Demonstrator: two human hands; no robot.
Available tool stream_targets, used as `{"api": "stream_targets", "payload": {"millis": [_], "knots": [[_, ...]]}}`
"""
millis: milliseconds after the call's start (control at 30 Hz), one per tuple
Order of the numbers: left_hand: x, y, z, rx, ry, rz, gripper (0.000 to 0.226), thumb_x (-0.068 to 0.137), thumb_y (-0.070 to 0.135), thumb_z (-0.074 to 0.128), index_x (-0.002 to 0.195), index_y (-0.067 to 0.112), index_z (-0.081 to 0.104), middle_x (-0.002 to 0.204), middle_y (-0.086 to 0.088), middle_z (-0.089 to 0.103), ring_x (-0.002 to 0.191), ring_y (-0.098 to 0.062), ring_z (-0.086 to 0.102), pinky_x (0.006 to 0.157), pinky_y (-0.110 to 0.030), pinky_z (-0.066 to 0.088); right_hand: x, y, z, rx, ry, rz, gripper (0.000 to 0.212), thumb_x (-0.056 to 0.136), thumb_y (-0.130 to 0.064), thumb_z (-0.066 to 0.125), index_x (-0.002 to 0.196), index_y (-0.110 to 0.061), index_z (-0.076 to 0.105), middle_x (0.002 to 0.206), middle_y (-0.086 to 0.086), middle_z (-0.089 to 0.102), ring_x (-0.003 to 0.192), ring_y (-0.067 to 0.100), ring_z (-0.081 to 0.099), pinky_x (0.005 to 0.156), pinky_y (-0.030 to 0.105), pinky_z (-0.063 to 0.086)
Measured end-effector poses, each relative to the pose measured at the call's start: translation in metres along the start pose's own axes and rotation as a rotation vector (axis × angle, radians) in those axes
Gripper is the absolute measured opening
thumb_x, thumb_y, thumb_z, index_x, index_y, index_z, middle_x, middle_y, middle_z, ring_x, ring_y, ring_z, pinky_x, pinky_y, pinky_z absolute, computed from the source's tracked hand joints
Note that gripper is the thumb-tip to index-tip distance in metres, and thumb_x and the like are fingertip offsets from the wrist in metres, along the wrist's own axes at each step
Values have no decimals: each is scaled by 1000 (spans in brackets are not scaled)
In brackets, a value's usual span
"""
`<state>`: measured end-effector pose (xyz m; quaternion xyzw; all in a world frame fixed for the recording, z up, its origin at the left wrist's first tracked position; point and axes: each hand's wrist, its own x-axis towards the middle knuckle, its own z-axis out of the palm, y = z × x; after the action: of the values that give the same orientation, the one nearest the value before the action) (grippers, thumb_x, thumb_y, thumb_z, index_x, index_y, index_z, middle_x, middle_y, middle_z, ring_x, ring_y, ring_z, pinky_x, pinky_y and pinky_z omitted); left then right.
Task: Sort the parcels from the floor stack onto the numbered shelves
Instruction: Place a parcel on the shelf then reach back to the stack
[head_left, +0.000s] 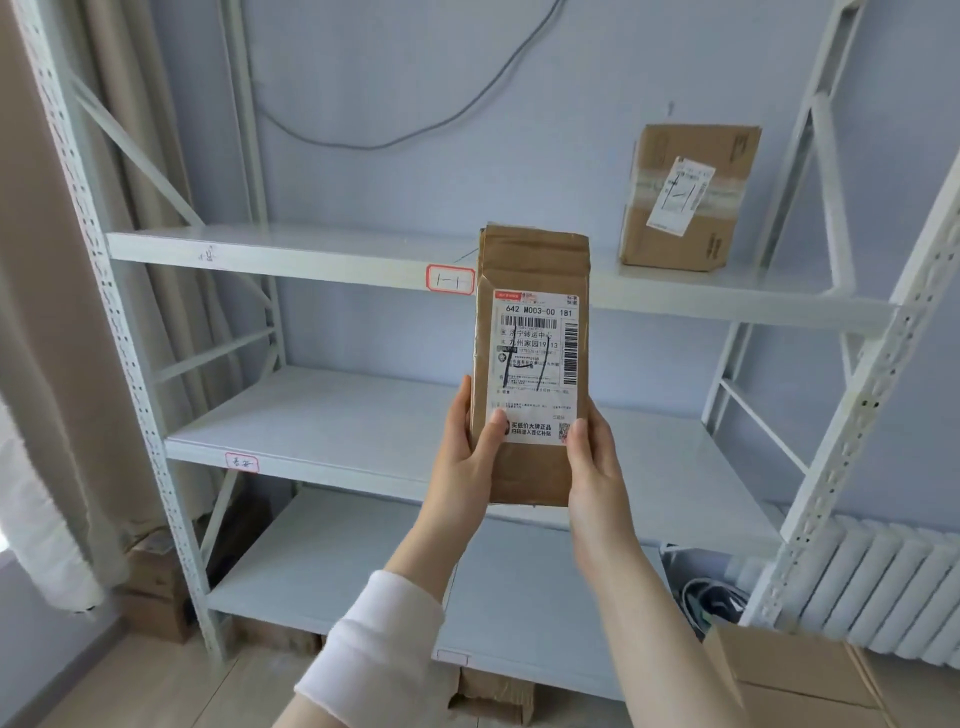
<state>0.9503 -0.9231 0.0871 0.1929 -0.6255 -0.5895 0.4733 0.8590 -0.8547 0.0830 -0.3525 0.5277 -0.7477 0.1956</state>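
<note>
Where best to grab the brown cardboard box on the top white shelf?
Probably its two side faces, from the front: the brown cardboard box stands upright, wall behind. Left hand and right hand grip the flat brown parcel, so free them first.

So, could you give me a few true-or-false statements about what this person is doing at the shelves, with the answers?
1. The left hand and the right hand both hold the flat brown cardboard parcel upright. True.
2. The pale metal top shelf holds no parcel. False: a brown cardboard box stands on it, to the right.
3. The red-bordered tag on that shelf's edge reads 1-1. True.
4. The held parcel's white shipping label is blank. False: it has printed barcodes and handwritten strokes.
</note>
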Motion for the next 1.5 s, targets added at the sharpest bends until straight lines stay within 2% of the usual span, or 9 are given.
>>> {"api": "stream_targets", "payload": {"millis": [133, 233, 333, 467, 533, 667, 833, 1200, 1500], "knots": [[31, 12, 12, -10, 14, 78, 49, 98, 23, 43, 145, 24, 29, 138, 6, 51, 124, -7, 50, 104, -30, 44, 34, -11, 1, 33, -37, -84, 39, 100, -31, 35, 139, -29, 38, 135, -9, 53, 121, 4, 50, 91, 17, 46], [58, 23, 23, -14, 9, 138, 48, 98, 21, 43, 144, 24, 31, 133, 7, 55, 119, -5, 54, 97, -22, 48, 63, -22, -1, 47, -62, -131, 39, 100, -32, 34, 138, -33, 38, 131, -11, 54, 117, 1, 52, 83, 12, 49], [85, 35, 34, -10, 8, 193, 48, 98, 21, 43, 145, 24, 31, 135, 7, 53, 123, -6, 51, 103, -28, 45, 92, -34, -2, 70, -81, -189, 39, 100, -31, 34, 139, -31, 38, 132, -11, 54, 117, -1, 52, 82, 9, 49], [121, 45, 41, 8, 19, 269, 45, 98, 19, 43, 142, 20, 34, 128, 21, 53, 121, 6, 49, 98, -16, 44, 128, -46, 3, 96, -108, -251, 39, 101, -29, 33, 139, -30, 38, 131, -11, 55, 114, -5, 53, 83, 8, 49], [139, 49, 43, 25, 7, 289, 48, 98, 20, 44, 144, 20, 31, 131, 15, 53, 123, 0, 49, 103, -23, 43, 146, -49, 6, 98, -96, -280, 38, 101, -28, 33, 139, -30, 39, 130, -12, 55, 110, -11, 53, 79, 5, 47], [180, 51, 45, 35, -16, 311, 52, 98, 19, 44, 147, 20, 27, 127, 17, 50, 107, 24, 45, 96, -5, 39, 185, -52, 15, 89, -90, -333, 37, 100, -30, 34, 136, -33, 40, 131, -14, 55, 114, -10, 52, 83, 4, 46], [236, 40, 40, 8, -70, 354, 55, 97, 21, 46, 148, 18, 25, 146, 5, 42, 134, -6, 39, 113, -35, 33, 234, -44, 27, 90, -65, -389, 37, 100, -29, 33, 137, -30, 39, 136, -9, 53, 122, -2, 50, 97, 14, 44], [353, 25, 23, -73, -182, 415, 59, 94, 30, 50, 147, 21, 26, 147, 8, 41, 133, -3, 39, 113, -33, 34, 333, -29, 62, 32, 26, -474, 40, 102, -25, 33, 141, -23, 38, 138, -9, 51, 122, -3, 49, 89, 5, 43], [402, -13, 27, -57, -199, 360, 56, 98, 20, 44, 149, 20, 21, 148, 9, 39, 134, -1, 37, 112, -26, 31, 384, 3, 58, -93, 19, -432, 39, 101, -21, 34, 140, -22, 36, 128, -18, 52, 101, -23, 50, 81, -2, 39]]}}
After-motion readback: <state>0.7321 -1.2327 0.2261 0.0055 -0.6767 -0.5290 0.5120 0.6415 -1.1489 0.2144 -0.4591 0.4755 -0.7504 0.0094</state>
